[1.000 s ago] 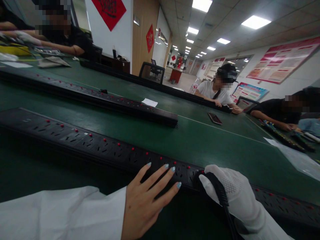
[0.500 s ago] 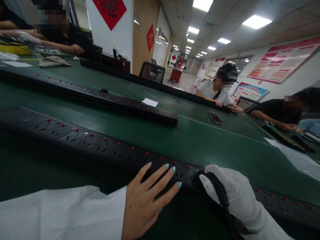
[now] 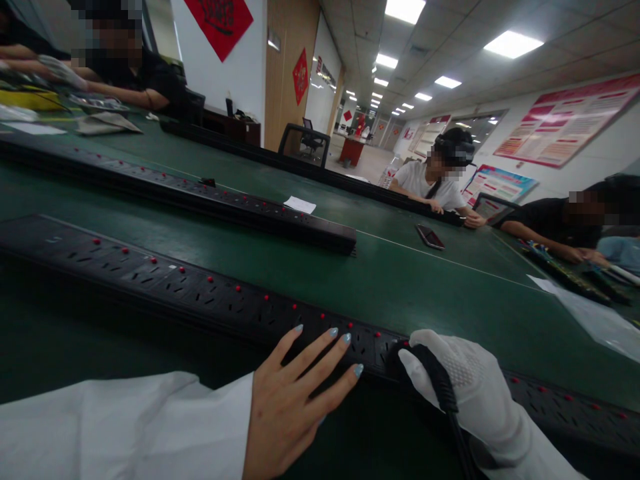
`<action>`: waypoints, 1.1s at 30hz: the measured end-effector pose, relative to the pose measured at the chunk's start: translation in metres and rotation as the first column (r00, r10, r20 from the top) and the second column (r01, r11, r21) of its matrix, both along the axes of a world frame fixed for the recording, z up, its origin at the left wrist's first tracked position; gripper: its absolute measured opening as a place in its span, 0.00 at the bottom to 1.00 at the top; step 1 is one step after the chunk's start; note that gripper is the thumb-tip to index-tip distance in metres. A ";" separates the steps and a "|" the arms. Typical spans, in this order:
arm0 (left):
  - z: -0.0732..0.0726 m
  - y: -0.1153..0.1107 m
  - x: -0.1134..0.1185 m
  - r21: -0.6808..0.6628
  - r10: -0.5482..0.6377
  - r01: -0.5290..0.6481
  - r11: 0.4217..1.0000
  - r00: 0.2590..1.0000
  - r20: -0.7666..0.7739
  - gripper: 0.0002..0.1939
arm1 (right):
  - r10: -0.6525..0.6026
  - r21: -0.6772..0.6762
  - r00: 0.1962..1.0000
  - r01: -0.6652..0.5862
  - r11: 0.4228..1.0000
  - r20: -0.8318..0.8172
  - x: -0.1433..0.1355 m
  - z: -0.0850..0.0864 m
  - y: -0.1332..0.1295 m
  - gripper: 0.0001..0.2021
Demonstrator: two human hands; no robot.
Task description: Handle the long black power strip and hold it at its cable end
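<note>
A long black power strip lies slantwise across the green table, with a row of sockets and small red lights or buttons. My left hand, ungloved, rests with spread fingers on the strip's near side. In a white glove, my right hand is closed around a black power plug held against a socket to the right of my left fingers. The plug's cable runs down to the bottom edge. My glove hides part of the strip, and I cannot tell how far in the plug sits.
A second power strip lies farther back, with a white paper slip beside it. A phone and a white sheet are to the right. Along the far edge runs a long black bar. Several people work around the table.
My hands, the plug and the strip have not visibly moved. At the far left, a co-worker's gloved hand has shifted slightly.
</note>
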State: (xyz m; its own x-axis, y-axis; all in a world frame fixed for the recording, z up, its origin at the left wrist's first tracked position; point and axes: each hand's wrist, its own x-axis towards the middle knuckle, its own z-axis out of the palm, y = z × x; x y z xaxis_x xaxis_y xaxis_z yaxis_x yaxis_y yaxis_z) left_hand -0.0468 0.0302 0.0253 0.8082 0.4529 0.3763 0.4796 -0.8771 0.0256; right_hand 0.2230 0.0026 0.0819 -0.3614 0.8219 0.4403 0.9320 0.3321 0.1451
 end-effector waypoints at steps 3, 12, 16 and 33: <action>-0.002 0.000 0.001 0.003 0.008 -0.008 1.000 1.000 0.020 0.33 | 0.006 0.020 1.000 -0.006 1.000 0.002 0.001 -0.001 -0.001 0.13; -0.002 0.000 0.000 -0.002 -0.005 0.005 1.000 0.999 0.036 0.33 | -0.004 0.007 1.000 0.004 1.000 0.016 0.002 -0.002 -0.001 0.13; -0.002 0.000 0.000 -0.001 -0.006 0.006 1.000 0.999 0.041 0.33 | 0.004 -0.006 1.000 -0.004 1.000 -0.003 0.002 -0.002 -0.001 0.12; -0.002 0.000 0.001 0.001 0.000 0.000 1.000 1.000 0.030 0.32 | -0.021 0.024 1.000 0.021 0.999 0.018 0.002 -0.002 -0.002 0.13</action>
State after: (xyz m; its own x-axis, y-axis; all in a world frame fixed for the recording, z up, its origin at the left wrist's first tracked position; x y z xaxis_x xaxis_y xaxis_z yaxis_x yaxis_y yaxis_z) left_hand -0.0454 0.0300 0.0231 0.7966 0.4524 0.4009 0.4786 -0.8772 0.0388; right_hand 0.2249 0.0009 0.0795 -0.3520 0.8190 0.4530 0.9360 0.3085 0.1695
